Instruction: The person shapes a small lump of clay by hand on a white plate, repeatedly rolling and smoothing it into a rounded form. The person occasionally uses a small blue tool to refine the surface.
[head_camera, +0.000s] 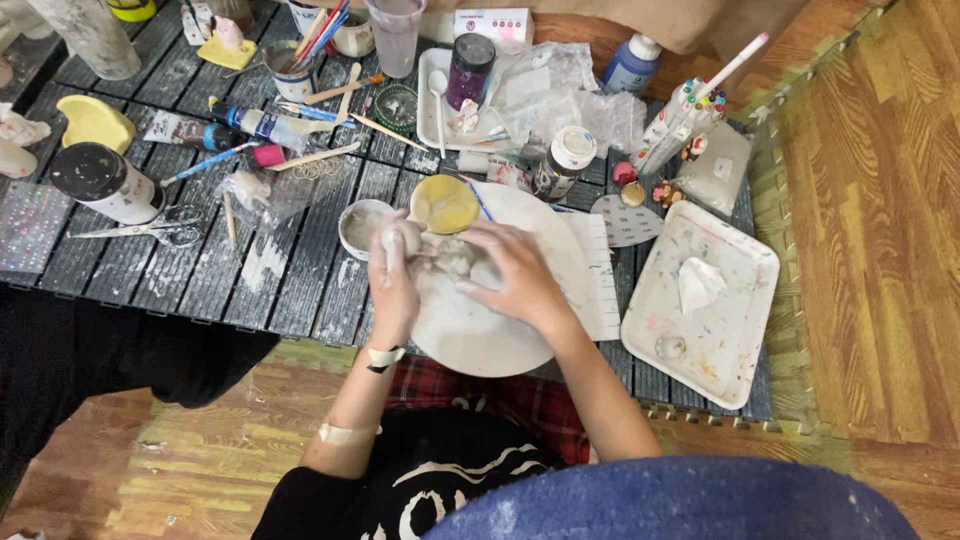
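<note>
Grey clay, pale and lumpy: the clay figure (445, 257) lies on the round white turntable (480, 335), near its far edge, between both hands. Long axis runs roughly left to right across my view, from a rounded knob at the left end to a thicker mass at the right; which end counts as the front I cannot tell.

Left hand (392, 272) curled around the knobbed left end, fingers closed on it from the near side. Right hand (512, 272) draped over the right end, fingers bent down and pressing, palm hiding most of that part. Both hands touch the piece; neither is nearer than the other, the clay sits straight ahead between them.

Yellow bowl (444, 203) just beyond the figure, touching or nearly touching the turntable's far rim. Small grey dish (358, 226) just left of the left hand. White rectangular tray (712, 310), paint-flecked, well to the right. Scissors (160, 226) far left on the dark slatted mat (200, 270), among bottles and brushes.
</note>
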